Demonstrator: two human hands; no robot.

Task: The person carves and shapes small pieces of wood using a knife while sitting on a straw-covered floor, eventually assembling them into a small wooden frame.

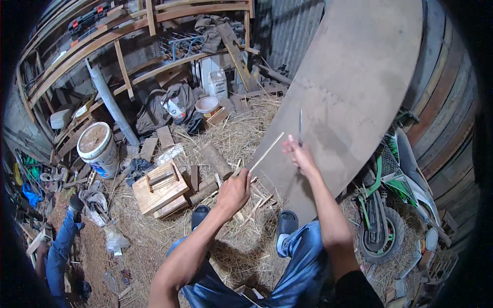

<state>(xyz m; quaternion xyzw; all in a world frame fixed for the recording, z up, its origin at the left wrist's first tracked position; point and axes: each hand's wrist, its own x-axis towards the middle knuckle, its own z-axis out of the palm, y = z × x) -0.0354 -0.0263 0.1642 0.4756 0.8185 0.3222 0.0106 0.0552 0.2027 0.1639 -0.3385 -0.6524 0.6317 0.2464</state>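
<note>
My left hand (233,192) is closed round a thin pale wooden strip (269,146) that slants up to the right. To its right my right hand (300,154) holds a knife (300,123) with the blade upright and some fingers loosely raised. Behind the knife a large curved brown board (359,51) leans back, with shadows cast on it. Below my left hand are a wooden box with a handle (159,195), short logs (215,160) and split sticks on straw.
A white bucket (95,154), small tub (207,105) and timber rack (118,38) stand at the left and back. Another person's jeans-clad leg (59,256) is at lower left. A green-and-white dirt bike (390,195) stands right. My sandalled feet (286,223) are on the straw-covered ground.
</note>
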